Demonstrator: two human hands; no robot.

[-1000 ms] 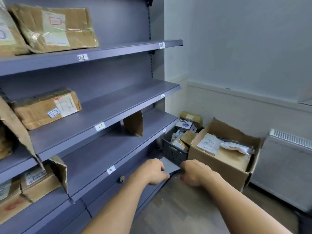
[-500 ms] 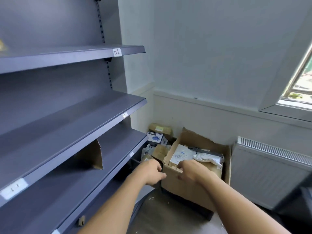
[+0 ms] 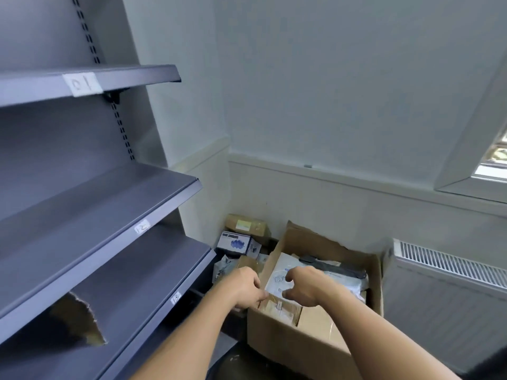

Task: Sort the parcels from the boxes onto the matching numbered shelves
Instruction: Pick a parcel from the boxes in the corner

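An open cardboard box stands on the floor in the corner, holding a white plastic mailer, a brown taped parcel and a dark flat parcel. My left hand hovers at the box's left rim, its loosely curled fingertips at the brown parcel's corner. Over the white mailer, my right hand is curled like a claw and holds nothing. Grey shelves on the left carry the labels 01, 12 and 13.
A dark crate with a blue-printed carton and other parcels sits between shelf and box, a brown parcel behind it. A torn cardboard scrap lies on the lower shelf. A radiator stands at the right, under a window.
My view has swung right, away from the shelved parcels. Both hands have moved from the shelf edge to above the cardboard box.
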